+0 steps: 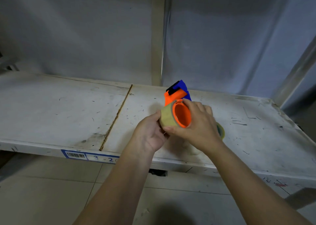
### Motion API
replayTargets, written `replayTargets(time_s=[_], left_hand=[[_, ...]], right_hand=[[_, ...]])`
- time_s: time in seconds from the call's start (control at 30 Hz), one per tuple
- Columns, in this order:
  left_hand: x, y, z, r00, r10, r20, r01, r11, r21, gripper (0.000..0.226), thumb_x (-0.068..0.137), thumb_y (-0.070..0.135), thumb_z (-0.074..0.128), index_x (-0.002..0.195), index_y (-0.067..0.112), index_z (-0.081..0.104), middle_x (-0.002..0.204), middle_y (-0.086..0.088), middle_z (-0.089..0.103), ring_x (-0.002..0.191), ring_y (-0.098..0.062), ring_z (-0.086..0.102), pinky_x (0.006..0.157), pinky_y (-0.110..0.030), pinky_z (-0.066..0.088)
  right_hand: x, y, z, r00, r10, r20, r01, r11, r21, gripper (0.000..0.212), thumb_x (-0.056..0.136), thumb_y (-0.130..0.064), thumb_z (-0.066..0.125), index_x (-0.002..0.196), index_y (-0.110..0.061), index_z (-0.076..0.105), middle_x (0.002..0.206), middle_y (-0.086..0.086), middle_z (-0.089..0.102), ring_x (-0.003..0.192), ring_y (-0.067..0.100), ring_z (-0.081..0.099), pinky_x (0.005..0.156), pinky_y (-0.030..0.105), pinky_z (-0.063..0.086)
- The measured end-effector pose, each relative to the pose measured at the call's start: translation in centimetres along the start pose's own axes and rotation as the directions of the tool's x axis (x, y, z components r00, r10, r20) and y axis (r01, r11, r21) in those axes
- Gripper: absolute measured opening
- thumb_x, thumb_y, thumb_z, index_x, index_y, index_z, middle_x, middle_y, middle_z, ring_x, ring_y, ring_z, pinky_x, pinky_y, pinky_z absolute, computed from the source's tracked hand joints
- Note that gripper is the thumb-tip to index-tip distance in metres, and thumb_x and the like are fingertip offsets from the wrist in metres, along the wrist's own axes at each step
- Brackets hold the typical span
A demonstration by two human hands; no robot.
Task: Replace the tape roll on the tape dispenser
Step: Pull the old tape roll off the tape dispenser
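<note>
An orange and blue tape dispenser (177, 95) is held above the white shelf (59, 108), its orange hub (183, 113) facing me. A yellowish tape roll (168, 117) sits around that hub. My left hand (150, 134) grips the roll from the left and below. From the right, my right hand (200, 124) wraps the dispenser, with its thumb under the roll and its fingertips on the hub's upper rim. A second tape roll (221, 130) lies on the shelf behind my right hand, mostly hidden.
The shelf has a seam (116, 117) running front to back left of my hands. A blue label with a barcode (77, 155) is on its front edge. Grey sheeting hangs behind, with a metal post (297, 71) at the right. Tiled floor lies below.
</note>
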State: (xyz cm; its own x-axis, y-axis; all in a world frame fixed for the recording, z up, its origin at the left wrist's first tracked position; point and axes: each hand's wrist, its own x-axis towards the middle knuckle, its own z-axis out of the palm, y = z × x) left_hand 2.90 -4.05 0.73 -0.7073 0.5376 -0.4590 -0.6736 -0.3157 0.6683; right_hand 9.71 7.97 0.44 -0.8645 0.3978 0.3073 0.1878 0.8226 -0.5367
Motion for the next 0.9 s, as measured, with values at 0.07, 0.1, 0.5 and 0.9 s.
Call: replayTargets(time_s=[0.07, 0.1, 0.5, 0.9], left_hand=[[0.0, 0.0, 0.2, 0.999, 0.009, 0.033, -0.007, 0.999, -0.035, 0.036, 0.102, 0.032, 0.036, 0.109, 0.007, 0.062, 0.106, -0.013, 0.068, 0.090, -0.024, 0.064, 0.091, -0.036, 0.048], [0.0, 0.0, 0.4, 0.999, 0.020, 0.041, -0.018, 0.999, -0.042, 0.036, 0.102, 0.032, 0.037, 0.108, 0.007, 0.063, 0.105, -0.013, 0.069, 0.091, -0.024, 0.064, 0.088, -0.036, 0.049], [-0.7, -0.2, 0.7, 0.997, 0.055, -0.056, -0.053, 0.998, 0.033, 0.032, 0.102, 0.027, 0.039, 0.109, 0.004, 0.060, 0.100, -0.015, 0.069, 0.087, -0.025, 0.067, 0.067, -0.035, 0.054], [-0.7, -0.3, 1.2, 0.941, 0.329, -0.072, -0.277, 0.877, 0.392, 0.030, 0.101, 0.020, 0.043, 0.102, 0.002, 0.067, 0.103, -0.021, 0.071, 0.102, -0.037, 0.066, 0.086, -0.047, 0.055]], right_hand=[[0.1, 0.1, -0.5, 0.996, -0.026, -0.084, 0.023, 0.999, -0.039, 0.092, 0.050, -0.080, 0.060, 0.128, -0.034, 0.047, 0.121, -0.013, 0.056, 0.116, 0.016, 0.039, 0.094, 0.038, 0.041], [0.2, 0.1, -0.7, 0.991, -0.041, -0.127, 0.033, 0.998, -0.059, 0.091, 0.049, -0.082, 0.056, 0.126, -0.034, 0.049, 0.118, -0.013, 0.059, 0.114, 0.015, 0.040, 0.093, 0.038, 0.040], [0.4, 0.5, -1.7, 0.999, -0.035, -0.019, 0.037, 0.993, 0.112, 0.091, 0.046, -0.072, 0.064, 0.127, -0.033, 0.047, 0.113, -0.018, 0.044, 0.114, 0.007, 0.034, 0.091, 0.032, 0.042], [-0.2, 0.1, -2.2, 0.996, -0.080, -0.040, 0.085, 0.986, 0.144, 0.089, 0.050, -0.059, 0.076, 0.127, -0.032, 0.042, 0.118, -0.017, 0.042, 0.105, 0.004, 0.048, 0.085, 0.029, 0.044]])
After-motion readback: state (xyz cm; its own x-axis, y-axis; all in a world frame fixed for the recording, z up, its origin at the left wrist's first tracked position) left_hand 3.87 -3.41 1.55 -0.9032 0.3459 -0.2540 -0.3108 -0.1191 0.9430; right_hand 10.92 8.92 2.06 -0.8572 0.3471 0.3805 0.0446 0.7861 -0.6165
